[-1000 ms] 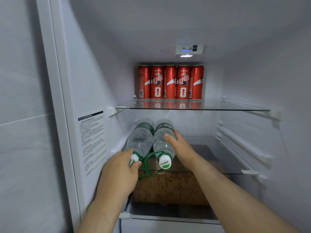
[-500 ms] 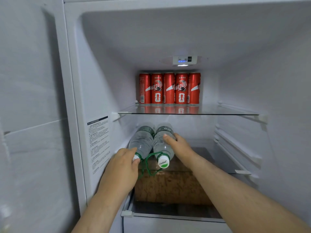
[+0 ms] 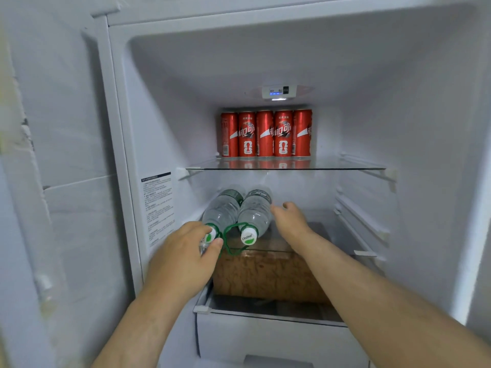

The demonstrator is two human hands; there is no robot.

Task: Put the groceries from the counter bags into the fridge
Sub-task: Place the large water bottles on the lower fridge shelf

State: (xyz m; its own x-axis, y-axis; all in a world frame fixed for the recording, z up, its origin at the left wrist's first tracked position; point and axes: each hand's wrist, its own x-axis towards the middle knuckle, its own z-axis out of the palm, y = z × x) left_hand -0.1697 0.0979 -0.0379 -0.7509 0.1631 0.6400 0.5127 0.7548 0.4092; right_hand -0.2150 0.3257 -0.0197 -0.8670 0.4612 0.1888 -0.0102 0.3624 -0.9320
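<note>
I am reaching into the open white fridge (image 3: 170, 115) with both arms. Two clear plastic water bottles with green and white caps lie on their sides on the middle glass shelf (image 3: 324, 235), over on its left part. The left bottle (image 3: 221, 211) and the right bottle (image 3: 255, 211) touch each other. Both are long from near to far, with the caps pointing near, at me, and the bottoms pointing far. A thin green cord (image 3: 233, 232) loops round the two necks. My left hand (image 3: 180, 258) is at the near end of the left bottle. Its fingers are curled over the cap and the thumb is tucked under it, so I am holding that bottle by its cap end. My right hand (image 3: 292, 221) is loose and holds nothing. It sits just to the right of the right bottle, and I cannot tell if the fingertips touch it. I think any push should go far, along the length of the bottles. Five tall red drink cans (image 3: 265, 134) stand in a row at the far side of the top glass shelf (image 3: 345, 166). A brown box (image 3: 265, 277) sits under the bottles' shelf.
</note>
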